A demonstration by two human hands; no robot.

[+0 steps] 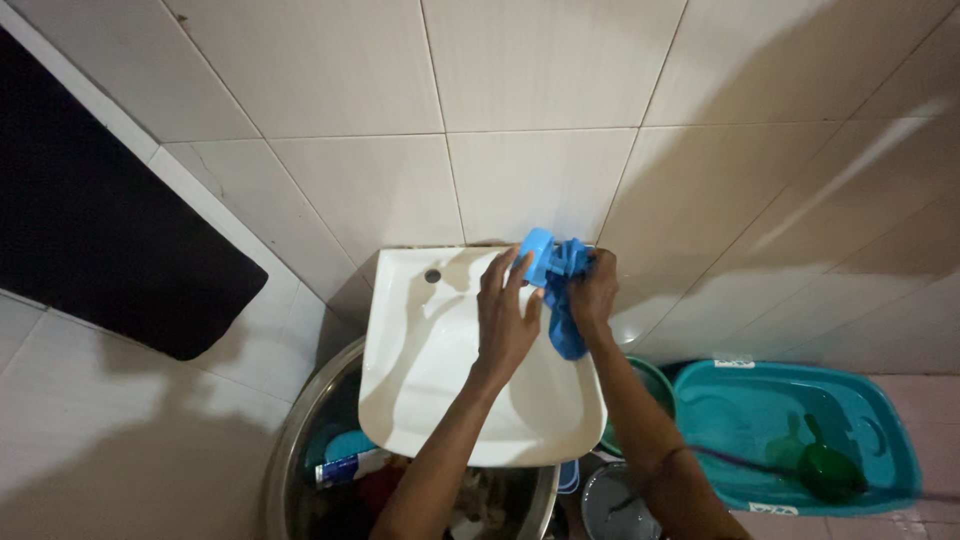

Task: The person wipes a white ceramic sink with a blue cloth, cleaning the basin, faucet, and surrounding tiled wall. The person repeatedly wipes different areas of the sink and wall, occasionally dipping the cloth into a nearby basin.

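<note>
Forearms enter from the bottom edge, crossing above a large metal basin [290, 450] crowded with odds and ends. Left hand [505, 315] reaches over the white washbasin [420, 400], fingers extended and loose, fingertips touching a light-blue plastic piece [537, 255] at the sink's back rim; its grip is open, not clamped. Right hand [593, 295] is closed around a bunched blue cloth [565, 310], which hangs down between the two hands against the tiled wall [540, 120]. To the right on the floor sits a teal tub [880, 410] holding a green scoop [825, 465]; a small metal bowl [610, 505] lies near the right forearm. Judgement: steadying the plastic piece with the left while keeping the cloth bunched tight, tail clear of the drain, would suit the wiping.
</note>
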